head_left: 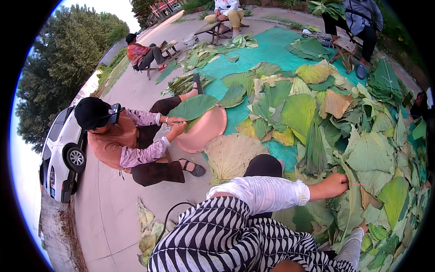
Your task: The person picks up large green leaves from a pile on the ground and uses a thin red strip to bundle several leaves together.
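Observation:
My left hand (333,186) reaches to the right in a white sleeve, its fingers closed at the edge of a large green lotus leaf (350,206). A thin pinkish strip (358,184) shows just beyond its fingertips; I cannot make out what it is. Lower down, my right hand (364,226) is at the other side of the same leaf. Only a small part of it shows, and its fingers are hidden. Around both hands lies a big heap of lotus leaves (371,156), some fresh green, others yellowed or dry.
A co-worker in a black cap (93,113) sits at left holding a green leaf (192,109) over a pink round tray (204,133). Other people sit farther back. A teal sheet (272,43) lies under the leaves. A white car (59,149) stands at the far left.

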`<state>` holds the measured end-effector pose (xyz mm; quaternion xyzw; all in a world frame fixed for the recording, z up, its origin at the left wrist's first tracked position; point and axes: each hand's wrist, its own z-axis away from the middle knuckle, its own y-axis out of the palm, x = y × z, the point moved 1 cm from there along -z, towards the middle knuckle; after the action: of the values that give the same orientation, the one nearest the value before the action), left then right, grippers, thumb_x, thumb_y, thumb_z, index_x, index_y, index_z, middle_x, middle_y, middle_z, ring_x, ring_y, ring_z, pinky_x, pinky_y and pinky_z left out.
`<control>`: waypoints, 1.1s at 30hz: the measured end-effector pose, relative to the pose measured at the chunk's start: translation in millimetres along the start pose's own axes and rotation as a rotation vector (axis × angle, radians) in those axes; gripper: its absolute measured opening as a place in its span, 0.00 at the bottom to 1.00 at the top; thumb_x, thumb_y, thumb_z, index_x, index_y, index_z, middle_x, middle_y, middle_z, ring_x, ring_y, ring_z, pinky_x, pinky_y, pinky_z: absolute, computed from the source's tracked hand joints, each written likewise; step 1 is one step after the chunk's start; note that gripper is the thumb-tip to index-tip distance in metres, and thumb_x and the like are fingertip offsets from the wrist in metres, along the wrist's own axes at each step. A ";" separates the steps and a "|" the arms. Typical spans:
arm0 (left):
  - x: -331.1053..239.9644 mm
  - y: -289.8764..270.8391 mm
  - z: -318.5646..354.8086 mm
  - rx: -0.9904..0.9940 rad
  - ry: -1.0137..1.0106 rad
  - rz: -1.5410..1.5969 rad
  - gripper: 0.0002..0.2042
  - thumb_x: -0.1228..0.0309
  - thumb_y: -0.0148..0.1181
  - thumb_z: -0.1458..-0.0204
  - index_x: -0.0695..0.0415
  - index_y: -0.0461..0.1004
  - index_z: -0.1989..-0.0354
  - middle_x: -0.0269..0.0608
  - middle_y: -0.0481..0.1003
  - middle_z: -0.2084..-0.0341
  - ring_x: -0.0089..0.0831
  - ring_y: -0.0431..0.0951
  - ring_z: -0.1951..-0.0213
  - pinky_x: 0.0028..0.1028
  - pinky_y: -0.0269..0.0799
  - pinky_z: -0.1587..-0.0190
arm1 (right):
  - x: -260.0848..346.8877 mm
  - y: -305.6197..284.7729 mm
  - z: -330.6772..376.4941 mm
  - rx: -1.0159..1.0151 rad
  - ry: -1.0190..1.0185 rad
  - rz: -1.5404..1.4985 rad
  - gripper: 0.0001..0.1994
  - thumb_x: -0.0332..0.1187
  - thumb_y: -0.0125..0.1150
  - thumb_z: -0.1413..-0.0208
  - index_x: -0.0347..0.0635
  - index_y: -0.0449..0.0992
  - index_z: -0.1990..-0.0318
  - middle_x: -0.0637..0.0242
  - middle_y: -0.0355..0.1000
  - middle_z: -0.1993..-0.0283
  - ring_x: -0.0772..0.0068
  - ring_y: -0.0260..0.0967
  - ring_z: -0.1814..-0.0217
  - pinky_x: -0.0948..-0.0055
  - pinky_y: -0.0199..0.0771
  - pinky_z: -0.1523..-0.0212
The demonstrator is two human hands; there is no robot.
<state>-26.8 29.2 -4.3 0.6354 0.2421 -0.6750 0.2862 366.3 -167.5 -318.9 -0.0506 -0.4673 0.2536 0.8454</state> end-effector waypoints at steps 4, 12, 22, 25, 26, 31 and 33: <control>2.4 -2.1 -1.6 -0.008 -0.062 0.011 0.06 0.75 0.46 0.56 0.64 0.68 0.76 0.34 0.67 0.88 0.20 0.65 0.84 0.22 0.61 0.80 | -25.3 21.5 1.3 -0.068 0.244 -0.196 0.28 0.42 0.60 0.61 0.34 0.61 0.53 0.59 0.65 0.57 0.66 0.63 0.65 0.68 0.68 0.70; -10.9 0.3 -3.6 -0.005 -0.170 0.106 0.06 0.73 0.46 0.56 0.62 0.68 0.78 0.34 0.67 0.88 0.20 0.65 0.84 0.21 0.61 0.80 | -27.6 10.2 -24.8 -0.113 -0.001 0.408 0.31 0.48 0.59 0.63 0.33 0.64 0.54 0.51 0.65 0.54 0.56 0.65 0.58 0.63 0.67 0.62; -9.4 3.5 4.3 0.011 -0.096 0.115 0.06 0.73 0.47 0.56 0.62 0.68 0.78 0.33 0.66 0.89 0.19 0.64 0.85 0.21 0.60 0.81 | 57.9 15.8 19.1 -0.194 -0.559 0.992 0.29 0.52 0.54 0.61 0.30 0.69 0.61 0.49 0.67 0.60 0.49 0.64 0.56 0.60 0.63 0.58; -17.7 7.1 4.6 -0.021 -0.092 0.086 0.06 0.74 0.47 0.57 0.63 0.69 0.78 0.33 0.66 0.89 0.19 0.64 0.85 0.21 0.59 0.82 | 129.3 22.0 76.2 0.218 -0.527 0.522 0.11 0.35 0.52 0.57 0.36 0.71 0.69 0.61 0.71 0.75 0.70 0.67 0.77 0.71 0.65 0.75; -16.1 8.0 0.7 0.018 -0.061 0.077 0.07 0.73 0.47 0.56 0.63 0.70 0.77 0.33 0.66 0.89 0.19 0.63 0.85 0.21 0.59 0.81 | 145.3 12.8 77.3 0.152 -1.012 0.575 0.10 0.35 0.53 0.58 0.36 0.70 0.71 0.59 0.70 0.76 0.70 0.65 0.80 0.70 0.64 0.78; -13.6 -13.3 -6.6 -0.063 -0.191 0.168 0.07 0.73 0.45 0.55 0.61 0.69 0.79 0.31 0.65 0.89 0.16 0.58 0.87 0.18 0.51 0.84 | 245.5 38.9 246.1 0.439 -0.905 0.634 0.13 0.39 0.55 0.58 0.36 0.69 0.74 0.62 0.65 0.80 0.74 0.59 0.78 0.74 0.61 0.74; -13.7 -20.2 -5.0 -0.090 -0.220 0.237 0.07 0.72 0.47 0.53 0.59 0.70 0.77 0.31 0.65 0.89 0.13 0.56 0.89 0.15 0.46 0.87 | 253.8 33.1 257.6 0.579 -0.900 0.623 0.11 0.36 0.55 0.54 0.38 0.70 0.67 0.76 0.64 0.77 0.85 0.55 0.75 0.82 0.58 0.72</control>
<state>-36.9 48.3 8.3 0.5684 0.1627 -0.6905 0.4167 253.8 -56.9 8.1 0.1589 -0.6535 0.6015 0.4310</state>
